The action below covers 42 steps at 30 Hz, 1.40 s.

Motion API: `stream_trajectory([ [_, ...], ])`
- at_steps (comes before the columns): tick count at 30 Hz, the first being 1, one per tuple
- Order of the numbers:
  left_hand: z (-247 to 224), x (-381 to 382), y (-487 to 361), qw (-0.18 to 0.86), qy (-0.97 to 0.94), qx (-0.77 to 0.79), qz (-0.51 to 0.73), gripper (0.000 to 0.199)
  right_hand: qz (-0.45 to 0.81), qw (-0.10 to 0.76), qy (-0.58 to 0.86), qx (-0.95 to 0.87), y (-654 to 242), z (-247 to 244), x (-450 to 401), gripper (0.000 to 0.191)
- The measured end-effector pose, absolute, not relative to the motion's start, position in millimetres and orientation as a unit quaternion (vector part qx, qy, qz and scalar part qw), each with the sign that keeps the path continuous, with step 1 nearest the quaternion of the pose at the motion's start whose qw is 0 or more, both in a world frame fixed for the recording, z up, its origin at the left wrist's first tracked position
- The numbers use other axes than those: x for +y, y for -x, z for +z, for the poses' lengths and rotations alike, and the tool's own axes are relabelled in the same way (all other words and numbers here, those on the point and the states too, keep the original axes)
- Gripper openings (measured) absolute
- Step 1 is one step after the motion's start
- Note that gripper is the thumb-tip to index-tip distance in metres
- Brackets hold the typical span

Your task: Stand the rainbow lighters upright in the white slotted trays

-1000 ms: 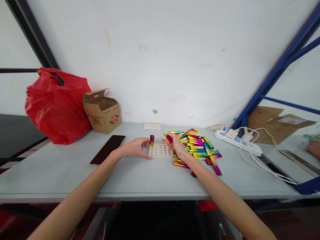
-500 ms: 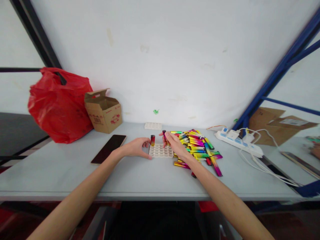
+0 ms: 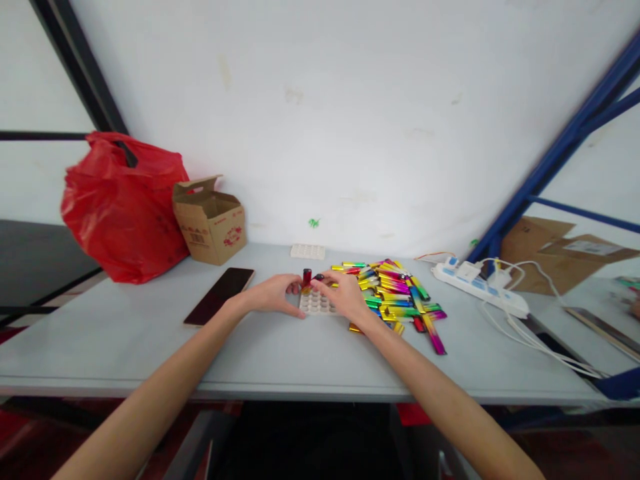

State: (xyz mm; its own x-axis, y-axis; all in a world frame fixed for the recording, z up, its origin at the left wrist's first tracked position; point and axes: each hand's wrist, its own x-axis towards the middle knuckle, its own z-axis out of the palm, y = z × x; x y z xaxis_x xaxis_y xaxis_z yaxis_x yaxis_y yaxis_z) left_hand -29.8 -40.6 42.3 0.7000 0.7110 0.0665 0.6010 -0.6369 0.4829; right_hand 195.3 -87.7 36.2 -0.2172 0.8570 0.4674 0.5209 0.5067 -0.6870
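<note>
A white tray [image 3: 313, 305] with rows of round holes lies on the table between my hands. One red and yellow lighter [image 3: 307, 280] stands upright in its back left corner. My left hand [image 3: 275, 295] rests at the tray's left edge, thumb and fingers apart, with the thumb by the front corner and the fingertips close to the standing lighter. Over the tray's right side, my right hand [image 3: 345, 293] pinches another lighter [image 3: 319, 277]; only its dark top shows, just right of the standing one. Right of the tray lies a heap of shiny coloured lighters [image 3: 395, 287].
A second white tray [image 3: 307, 251] lies against the wall. To the left are a phone [image 3: 220, 297], an open cardboard box [image 3: 215, 230] and a red plastic bag [image 3: 125, 207]. On the right, a power strip [image 3: 480, 288] trails white cables near a brown carton [image 3: 540, 253].
My right hand has moved left with its lighter, from the tray's back right to beside the standing lighter. The held lighter is now mostly hidden. My left hand has stayed in place.
</note>
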Motion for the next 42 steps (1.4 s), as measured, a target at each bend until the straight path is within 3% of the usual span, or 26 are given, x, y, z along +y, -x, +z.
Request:
stream_trajectory([
  [13,44,-42,29,0.213,-0.894,0.374,0.126,0.068,-0.063,0.234,0.477,-0.845,-181,41,-87,0.047],
  [17,46,-43,28,0.218,-0.889,0.383,0.125,0.068,-0.062,0.189,0.464,-0.863,-181,39,-87,0.048],
  [24,43,-40,29,0.228,-0.889,0.377,0.124,0.069,-0.069,0.249,0.504,-0.824,-232,49,-74,0.030],
  [32,42,-39,30,0.232,-0.885,0.382,0.129,0.068,-0.041,0.154,0.563,-0.811,-278,35,-53,0.028],
  [36,44,-41,29,0.234,-0.886,0.378,0.132,0.068,-0.041,0.189,0.562,-0.804,-276,39,-54,0.028],
  [42,45,-41,28,0.231,-0.885,0.385,0.123,0.068,0.061,0.404,0.539,-0.737,-274,49,-60,0.032],
])
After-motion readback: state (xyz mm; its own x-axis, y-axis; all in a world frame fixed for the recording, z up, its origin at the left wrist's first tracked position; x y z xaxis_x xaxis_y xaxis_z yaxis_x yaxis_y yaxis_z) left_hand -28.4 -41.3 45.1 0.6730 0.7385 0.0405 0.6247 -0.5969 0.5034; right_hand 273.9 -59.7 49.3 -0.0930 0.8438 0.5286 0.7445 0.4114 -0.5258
